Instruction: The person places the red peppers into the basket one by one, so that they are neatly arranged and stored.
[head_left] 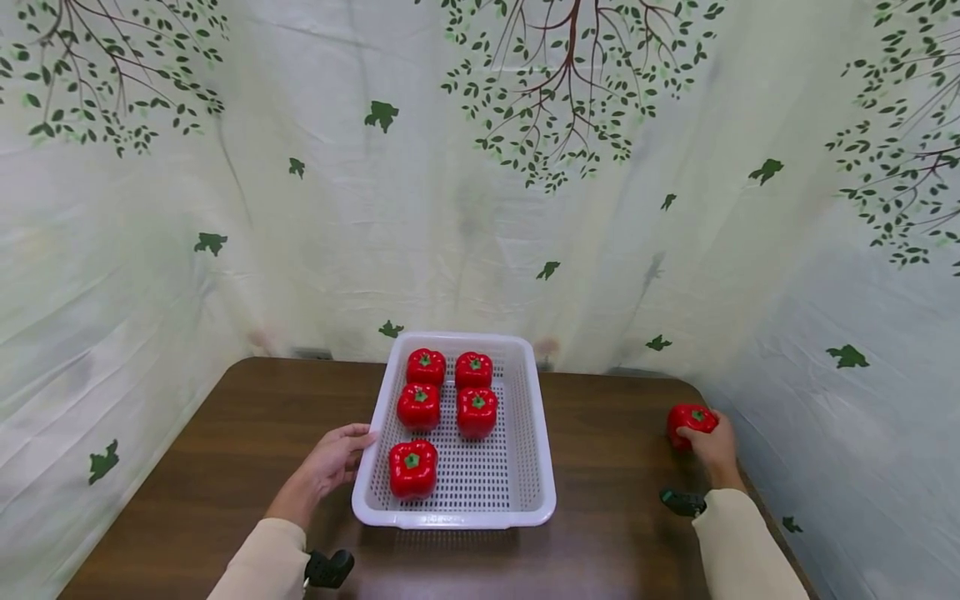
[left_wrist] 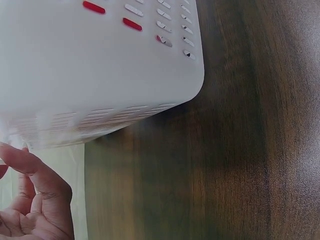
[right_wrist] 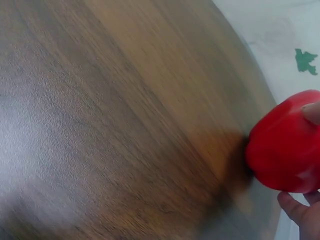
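Note:
A white plastic basket (head_left: 480, 479) with slotted walls holds several red bell peppers (head_left: 412, 469) with green stems. They stand in the left and middle of it, and its right side shows bare slots. My left hand (head_left: 333, 460) holds the basket's left rim, thumb and fingers at the edge; the left wrist view shows the basket wall (left_wrist: 100, 75) beside the hand (left_wrist: 40, 200). Far to the right, my right hand (head_left: 715, 450) grips another red bell pepper (head_left: 686, 423). In the right wrist view that pepper (right_wrist: 285, 145) is between thumb and fingers, near the table's edge.
The brown wooden table (head_left: 607, 467) has rounded far corners. Behind it and at both sides hangs a pale curtain (head_left: 337, 233) printed with leaves and branches. Dark wrist devices (head_left: 328, 570) sit at both cuffs.

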